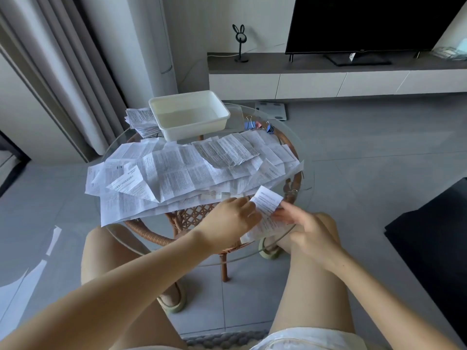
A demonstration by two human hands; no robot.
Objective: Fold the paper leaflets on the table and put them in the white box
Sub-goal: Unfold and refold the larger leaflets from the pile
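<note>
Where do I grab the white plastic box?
Probably by the overhanging rim of the white rectangular plastic box, at its right short end, coming from the right. The lip gives fingers a ledge, and that side looks free; a stack of folded leaflets crowds the left.

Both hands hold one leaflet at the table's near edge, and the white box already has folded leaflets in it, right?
No: the head view shows the white box empty. Left hand and right hand do hold one leaflet at the near edge.
</note>
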